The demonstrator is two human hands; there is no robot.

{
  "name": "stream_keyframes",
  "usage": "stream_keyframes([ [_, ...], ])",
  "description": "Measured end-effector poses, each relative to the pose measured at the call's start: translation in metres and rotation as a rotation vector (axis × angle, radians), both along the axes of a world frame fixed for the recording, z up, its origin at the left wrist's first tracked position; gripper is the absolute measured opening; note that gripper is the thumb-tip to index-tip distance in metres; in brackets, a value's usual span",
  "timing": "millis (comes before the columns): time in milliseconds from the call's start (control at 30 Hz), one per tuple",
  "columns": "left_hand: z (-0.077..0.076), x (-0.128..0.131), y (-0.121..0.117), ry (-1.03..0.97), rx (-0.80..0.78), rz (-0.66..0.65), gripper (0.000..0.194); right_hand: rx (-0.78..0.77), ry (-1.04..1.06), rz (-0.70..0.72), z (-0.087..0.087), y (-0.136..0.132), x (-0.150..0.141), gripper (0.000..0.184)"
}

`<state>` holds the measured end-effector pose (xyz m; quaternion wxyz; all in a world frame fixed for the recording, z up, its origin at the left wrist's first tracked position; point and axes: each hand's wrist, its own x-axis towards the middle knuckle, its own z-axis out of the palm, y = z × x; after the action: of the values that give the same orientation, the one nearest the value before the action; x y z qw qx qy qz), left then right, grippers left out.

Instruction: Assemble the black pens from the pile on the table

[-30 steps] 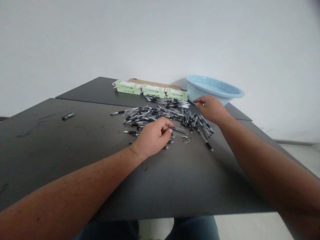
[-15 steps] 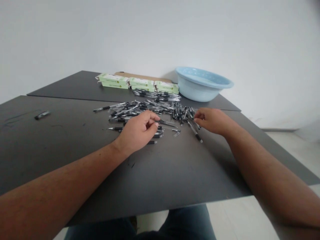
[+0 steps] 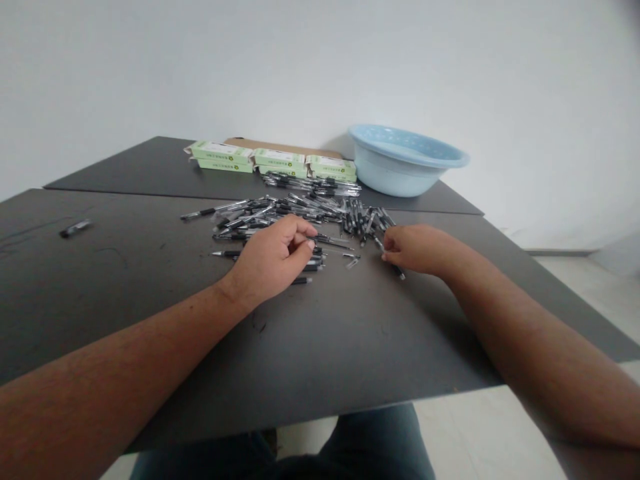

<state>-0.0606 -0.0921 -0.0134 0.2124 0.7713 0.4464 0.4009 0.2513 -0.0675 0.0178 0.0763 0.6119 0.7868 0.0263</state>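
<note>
A loose heap of black-and-clear pens lies in front of both hands. My left hand is closed at the heap's near side, thumb and index finger together; whatever is between them is too small to make out. A thin refill-like stick shows just right of its fingertips. My right hand pinches a single pen at the heap's right edge; the fingers cover its middle and its black end points toward me. Small clear pen caps lie on the table between the hands.
Behind the heap, a neat row of pens lies before green-and-white boxes. A light blue basin stands at the back right. A separate cap-like piece lies far left on the dark table.
My right hand has moved slightly left and down, and its fingers have closed on the pen lying there. My left hand keeps almost the same pose. The view has shifted a little.
</note>
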Motion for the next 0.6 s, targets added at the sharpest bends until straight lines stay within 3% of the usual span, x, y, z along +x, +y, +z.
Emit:
stream_keyframes([
  [367, 0.001, 0.0, 0.0, 0.012, 0.01, 0.001, 0.019, -0.051, -0.032, -0.014, -0.002, -0.002, 0.001, 0.038],
  [500, 0.001, -0.001, 0.0, 0.021, 0.016, 0.007, 0.02, -0.069, -0.008, -0.01, 0.004, -0.004, 0.007, 0.051],
  [600, 0.0, -0.001, 0.0, 0.024, 0.019, 0.011, 0.021, -0.044, 0.106, 0.019, 0.013, -0.006, 0.009, 0.051],
])
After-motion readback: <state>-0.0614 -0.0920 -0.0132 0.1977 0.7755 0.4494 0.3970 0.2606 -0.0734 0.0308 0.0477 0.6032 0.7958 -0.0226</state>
